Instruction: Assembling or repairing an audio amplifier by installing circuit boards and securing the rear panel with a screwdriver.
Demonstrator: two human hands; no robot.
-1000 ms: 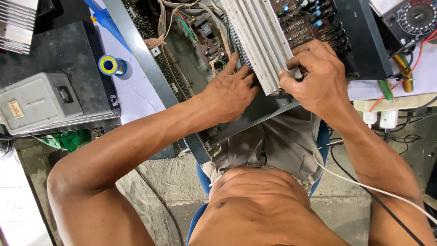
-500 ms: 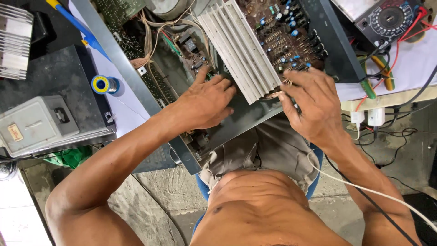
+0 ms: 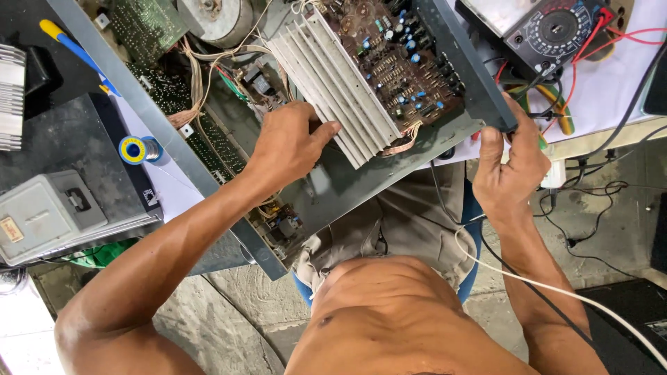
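Observation:
An opened amplifier chassis (image 3: pixel 347 187) lies tilted across the bench edge over my lap. Inside it sit a finned aluminium heat sink (image 3: pixel 333 83) and a brown circuit board (image 3: pixel 396 62) crowded with small parts. My left hand (image 3: pixel 288 142) rests on the near end of the heat sink, fingers curled against the fins. My right hand (image 3: pixel 511 163) grips the chassis's dark right corner (image 3: pixel 497 114), thumb on top. A green circuit board (image 3: pixel 146 24) and a round transformer (image 3: pixel 208 14) fill the far left of the case.
A black analogue multimeter (image 3: pixel 556 31) with red and black leads lies at the upper right. A solder spool (image 3: pixel 135 149), a grey box (image 3: pixel 48 215), a blue-and-yellow screwdriver (image 3: pixel 73 48) and another heat sink (image 3: pixel 10 97) sit at the left. Cables hang at the right.
My right hand left the heat sink's near edge and moved right to grip the chassis corner. My left hand stayed on the heat sink. The view shifted, so the case sits lower.

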